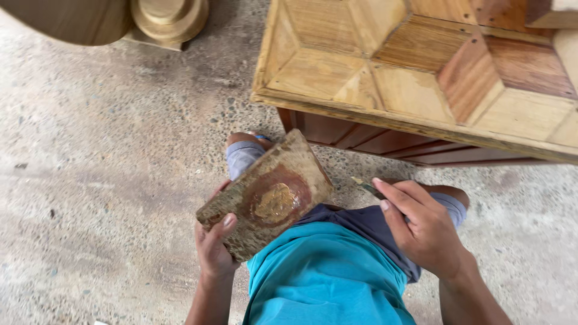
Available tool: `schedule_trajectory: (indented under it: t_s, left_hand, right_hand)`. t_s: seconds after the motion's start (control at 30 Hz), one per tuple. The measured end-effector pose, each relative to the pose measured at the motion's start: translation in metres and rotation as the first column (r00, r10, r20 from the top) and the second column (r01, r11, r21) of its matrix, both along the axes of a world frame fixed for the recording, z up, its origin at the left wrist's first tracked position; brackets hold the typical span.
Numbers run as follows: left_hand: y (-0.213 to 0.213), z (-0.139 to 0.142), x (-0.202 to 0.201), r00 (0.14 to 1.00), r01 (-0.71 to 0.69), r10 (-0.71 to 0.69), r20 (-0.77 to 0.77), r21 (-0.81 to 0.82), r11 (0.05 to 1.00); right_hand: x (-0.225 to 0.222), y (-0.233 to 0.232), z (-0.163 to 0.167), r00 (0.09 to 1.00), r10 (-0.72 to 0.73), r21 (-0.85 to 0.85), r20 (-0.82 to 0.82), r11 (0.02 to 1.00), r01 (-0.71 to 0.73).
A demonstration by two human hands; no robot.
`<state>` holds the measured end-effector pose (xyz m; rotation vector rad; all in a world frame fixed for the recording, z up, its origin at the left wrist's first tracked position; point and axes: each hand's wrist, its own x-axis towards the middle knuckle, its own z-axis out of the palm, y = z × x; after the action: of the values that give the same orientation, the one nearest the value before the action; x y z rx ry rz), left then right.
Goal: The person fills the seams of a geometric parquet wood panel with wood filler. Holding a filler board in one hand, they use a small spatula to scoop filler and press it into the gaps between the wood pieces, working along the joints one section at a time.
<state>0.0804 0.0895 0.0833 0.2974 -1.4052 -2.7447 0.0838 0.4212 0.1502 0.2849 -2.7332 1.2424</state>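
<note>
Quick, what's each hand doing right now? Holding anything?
Left hand: closed on a stained wooden board with a blob of yellowish paste.
Right hand: closed on a thin tool, only partly visible.

A worn wooden board (268,195), rough and stained, carries a matt reddish-brown ring and a glossy yellowish blob of paste at its centre. The wooden table (421,78) has a top of inlaid light and reddish panels, bare and matt, with visible grain. The concrete floor (102,162) is rough and speckled. The turquoise shirt (325,277) is soft matt cloth.
</note>
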Motion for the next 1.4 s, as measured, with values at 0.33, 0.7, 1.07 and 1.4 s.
schedule_trajectory:
  t_s: [0.33,0.7,1.07,1.4]
  left_hand:
    - [-0.046,0.023,-0.002,0.979,-0.189,0.185,-0.092,-0.041,0.981]
    - [-0.031,-0.03,0.005,0.968,-0.126,0.106,0.228,0.072,0.989]
    - [0.007,-0.052,-0.011,0.983,0.164,-0.155,0.095,-0.091,0.982]
    - [0.106,-0.005,-0.054,0.867,0.485,-0.488,0.099,0.06,0.873]
  right_hand:
    - [-0.024,-0.027,-0.006,0.989,0.148,0.027,0.021,0.989,-0.148]
    - [-0.031,-0.049,-0.021,0.976,0.203,0.006,0.075,0.979,-0.204]
    - [-0.006,-0.011,-0.044,0.981,-0.042,-0.098,0.189,0.993,0.061]
    - [0.057,0.099,-0.084,0.822,-0.046,-0.637,0.567,0.608,0.474]
